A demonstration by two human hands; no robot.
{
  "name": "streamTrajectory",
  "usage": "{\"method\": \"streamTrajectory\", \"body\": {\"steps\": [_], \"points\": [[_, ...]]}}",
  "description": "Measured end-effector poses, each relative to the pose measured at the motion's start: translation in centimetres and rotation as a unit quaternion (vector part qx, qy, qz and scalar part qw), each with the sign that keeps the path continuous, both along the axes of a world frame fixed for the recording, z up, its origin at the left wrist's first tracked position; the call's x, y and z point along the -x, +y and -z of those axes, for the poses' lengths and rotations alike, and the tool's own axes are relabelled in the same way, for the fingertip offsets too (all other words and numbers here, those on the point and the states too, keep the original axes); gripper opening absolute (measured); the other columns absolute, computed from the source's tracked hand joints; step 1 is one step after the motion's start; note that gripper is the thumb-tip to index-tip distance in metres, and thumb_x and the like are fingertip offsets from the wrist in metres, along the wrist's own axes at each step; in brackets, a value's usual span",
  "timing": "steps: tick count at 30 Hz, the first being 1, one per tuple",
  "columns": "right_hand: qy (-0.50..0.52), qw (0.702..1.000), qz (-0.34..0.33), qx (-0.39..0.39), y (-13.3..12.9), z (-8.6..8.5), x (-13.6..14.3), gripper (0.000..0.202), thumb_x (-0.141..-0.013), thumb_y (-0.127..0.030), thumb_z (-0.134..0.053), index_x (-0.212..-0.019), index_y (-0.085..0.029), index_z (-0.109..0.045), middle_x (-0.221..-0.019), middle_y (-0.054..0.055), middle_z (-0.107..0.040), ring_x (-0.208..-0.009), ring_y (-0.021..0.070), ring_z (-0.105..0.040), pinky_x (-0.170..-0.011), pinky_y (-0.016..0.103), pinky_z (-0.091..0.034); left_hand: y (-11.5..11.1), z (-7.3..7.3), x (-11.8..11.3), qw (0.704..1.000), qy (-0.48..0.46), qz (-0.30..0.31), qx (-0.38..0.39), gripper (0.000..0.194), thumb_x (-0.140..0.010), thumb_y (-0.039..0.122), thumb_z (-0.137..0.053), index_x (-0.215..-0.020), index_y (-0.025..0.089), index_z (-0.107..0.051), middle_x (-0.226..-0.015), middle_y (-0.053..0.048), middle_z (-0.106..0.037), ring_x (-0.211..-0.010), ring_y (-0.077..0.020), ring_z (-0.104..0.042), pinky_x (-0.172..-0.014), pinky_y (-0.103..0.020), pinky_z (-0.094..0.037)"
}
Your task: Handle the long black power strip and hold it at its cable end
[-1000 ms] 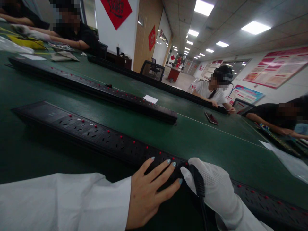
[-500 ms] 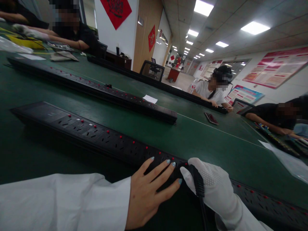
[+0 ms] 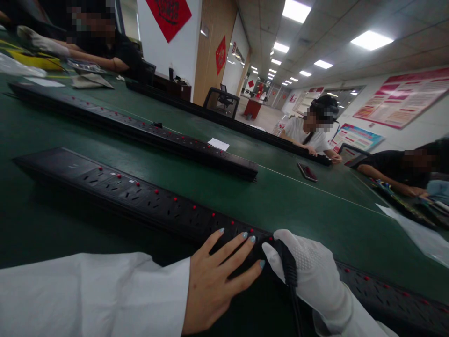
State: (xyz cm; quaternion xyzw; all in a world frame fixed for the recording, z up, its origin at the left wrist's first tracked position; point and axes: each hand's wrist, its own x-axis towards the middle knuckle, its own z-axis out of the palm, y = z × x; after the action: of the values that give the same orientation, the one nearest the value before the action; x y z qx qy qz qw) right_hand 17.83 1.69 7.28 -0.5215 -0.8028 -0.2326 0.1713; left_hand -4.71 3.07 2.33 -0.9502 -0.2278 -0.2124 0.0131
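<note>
A long black power strip (image 3: 140, 201) with rows of sockets and red indicator lights runs slantwise across the green table in front of me. My left hand (image 3: 224, 276), bare, rests on the strip with its fingers spread. Just right of it, my right hand (image 3: 308, 267) in a white dotted glove grips a black power plug (image 3: 288, 264) at the strip's surface. The plug's cord (image 3: 296, 311) hangs down toward me. The pins are hidden, so how deep they sit in a socket cannot be seen.
A second power strip (image 3: 140, 131) lies farther back, with a white paper slip (image 3: 218, 144) beside it. Beyond is another long black strip (image 3: 224, 119), held at its right end by a co-worker (image 3: 305, 133). A phone (image 3: 307, 172) and a plastic sheet (image 3: 417, 234) lie to the right.
My hands, the plug and the strip stay nearly as they were. At the far left, a co-worker's gloved hand has shifted slightly.
</note>
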Motion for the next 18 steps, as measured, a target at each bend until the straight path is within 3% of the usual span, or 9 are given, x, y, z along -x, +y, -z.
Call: {"method": "streamTrajectory", "body": {"steps": [18], "points": [[0.004, 1.0, 0.009, 0.026, -0.2, 0.01, -0.19, 0.023, -0.087, -0.04, -0.052, -0.078, -0.02, -0.058, -0.062, -0.003, -0.058, -0.051, 0.0091, -0.052, -0.052, 0.023, -0.031, 0.04, -0.4, 0.16, 1.0, 0.003, 0.002, -0.008, 0.073, -0.077, 0.024, -0.062, -0.142, 0.025, -0.029, -0.148, -0.01, -0.031, -0.137, -0.0267, -0.019, -0.105, -0.05, -0.004]]}}
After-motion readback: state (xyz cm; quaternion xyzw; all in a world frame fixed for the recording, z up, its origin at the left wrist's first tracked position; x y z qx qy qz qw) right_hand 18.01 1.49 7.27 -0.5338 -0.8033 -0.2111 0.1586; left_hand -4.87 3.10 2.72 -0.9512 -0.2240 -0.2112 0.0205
